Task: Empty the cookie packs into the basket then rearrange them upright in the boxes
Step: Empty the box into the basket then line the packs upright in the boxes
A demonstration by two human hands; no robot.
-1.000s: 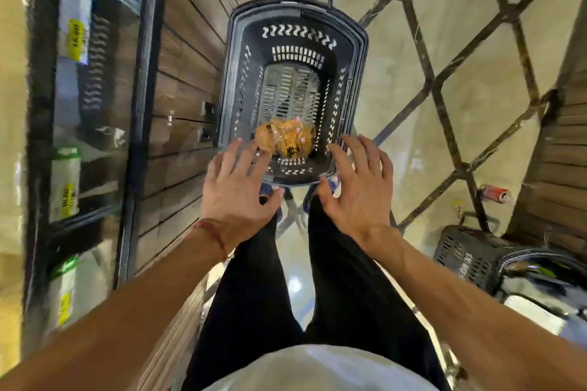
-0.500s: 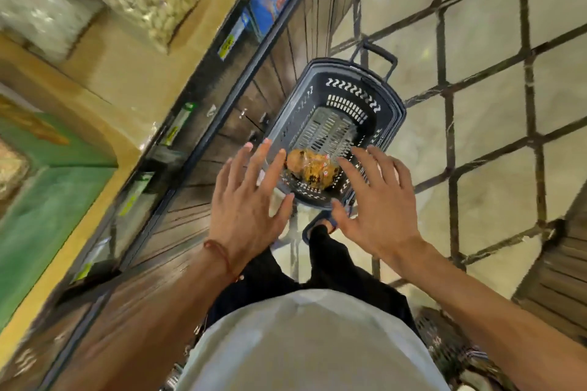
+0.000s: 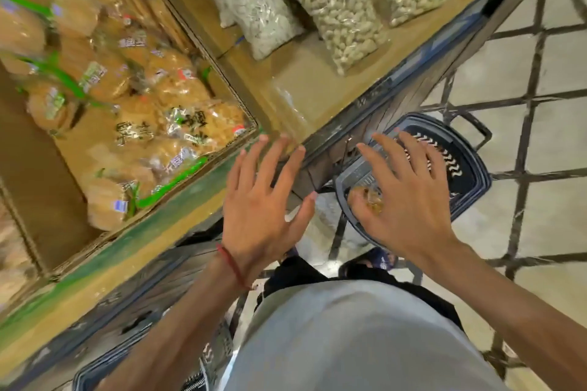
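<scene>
Two hands (image 3: 263,213), two black baskets (image 3: 473,168), one cookie box (image 3: 35,149), at least four clear snack bags (image 3: 341,13)

My right hand (image 3: 409,200) hides most of the golden cookie packs (image 3: 373,200) in the dark slotted plastic basket (image 3: 473,168).

Cookie packs in a cardboard box and one in a dark basket.
The open cardboard box (image 3: 35,149) lies left of and beyond the left hand (image 3: 263,209). It holds a loose heap of cookie packs (image 3: 139,127), golden rounds in clear wrap with green stripes and labels, lying flat or tilted rather than upright. The dark slotted plastic basket (image 3: 473,168) sits on the floor beneath the right hand (image 3: 409,203), handle at its far end. One golden pack (image 3: 365,200) lies in it, partly hidden by that hand's thumb.
</scene>
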